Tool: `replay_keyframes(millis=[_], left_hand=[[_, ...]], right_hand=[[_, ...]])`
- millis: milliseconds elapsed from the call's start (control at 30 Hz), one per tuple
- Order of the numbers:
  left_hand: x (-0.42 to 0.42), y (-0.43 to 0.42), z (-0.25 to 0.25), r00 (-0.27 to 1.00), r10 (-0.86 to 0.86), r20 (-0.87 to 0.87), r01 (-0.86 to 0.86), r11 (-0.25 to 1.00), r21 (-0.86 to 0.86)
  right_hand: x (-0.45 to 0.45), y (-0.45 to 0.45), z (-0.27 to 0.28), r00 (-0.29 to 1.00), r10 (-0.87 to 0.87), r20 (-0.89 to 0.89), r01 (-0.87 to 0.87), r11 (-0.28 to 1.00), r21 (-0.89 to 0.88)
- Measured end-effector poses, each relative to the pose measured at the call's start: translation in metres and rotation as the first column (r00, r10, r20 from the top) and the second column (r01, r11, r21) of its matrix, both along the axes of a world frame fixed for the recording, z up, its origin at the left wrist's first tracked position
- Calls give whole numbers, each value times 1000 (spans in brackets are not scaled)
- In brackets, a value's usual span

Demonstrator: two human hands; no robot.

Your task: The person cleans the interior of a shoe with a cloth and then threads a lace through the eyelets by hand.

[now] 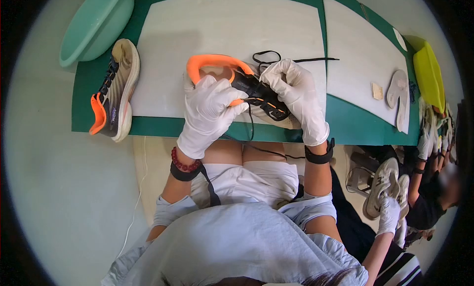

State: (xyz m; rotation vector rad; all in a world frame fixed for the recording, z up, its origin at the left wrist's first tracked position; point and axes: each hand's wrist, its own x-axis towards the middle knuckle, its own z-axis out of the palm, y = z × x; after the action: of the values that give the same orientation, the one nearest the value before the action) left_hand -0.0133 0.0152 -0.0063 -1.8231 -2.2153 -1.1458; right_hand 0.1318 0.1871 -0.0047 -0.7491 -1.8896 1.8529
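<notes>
Shoe (253,86), one, over white board (237,24): left hand (210,106) clamped on its side; right hand (296,91) curled by lace (316,60), whether clamped cannot be told.

Orange shoe collar (195,65), black lace (316,59)

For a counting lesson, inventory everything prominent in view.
table: 1, green, centre
boards: 2, white, on table
shoes: 2, black and orange, centre and left
lace: 1+, black, centre shoe
basin: 1, mint, upper left
tub: 1, yellow, right
insole: 1+, grey, right board
square: 1, beige, right board
other shoes: 2+, white, right
co-workers' gloves: several, white, right
shirt: 1, blue, bottom
bracelet: 1, red, wrist
left hand, right hand: 1 each, white gloves, at centre shoe
</notes>
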Motion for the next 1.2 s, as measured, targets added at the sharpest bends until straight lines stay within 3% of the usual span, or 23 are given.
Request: replay_keyframes(millis=[267,367,467,567,600,633,700,800,900,1000,1200], left_hand=[[-3,-2,-1,999,-37,2,37,999,-19],[-2,-2,1,1000,-23,14,23,999,-27],[1,0,-1,1000,0,-2,0,1000,-12],[1,1,-2,1000,18,-25,-19,1000,-18],[1,-1,0,999,24,-22,-25,999,-35],[1,-1,1,999,30,-19,-31,998,-49],[0,-1,-1,1000,15,7,-15,1000,-16],[0,-3,0,998,-1,61,2,1000,-11],[1,0,-1,998,7,67,-9,1000,25],[2,2,0,997,1,82,-5,999,49],[4,2,3,995,-9,96,3,998,62]], right_hand=[[-4,-1,18,980,22,198,-23,1000,6],[0,4,-4,996,84,-5,-83,995,61],[-2,-8,19,999,-12,-33,10,997,-75],[6,0,11,984,101,-147,-46,940,339],[9,-1,18,965,196,-176,-117,916,383],[10,-2,22,953,287,-102,-211,863,458],[7,-21,45,955,131,266,-258,809,528],[6,-18,22,962,162,218,-267,711,650],[6,0,13,941,302,153,-337,790,512],[6,-1,18,952,265,151,-302,886,352],[5,2,18,960,248,134,-281,879,385]])
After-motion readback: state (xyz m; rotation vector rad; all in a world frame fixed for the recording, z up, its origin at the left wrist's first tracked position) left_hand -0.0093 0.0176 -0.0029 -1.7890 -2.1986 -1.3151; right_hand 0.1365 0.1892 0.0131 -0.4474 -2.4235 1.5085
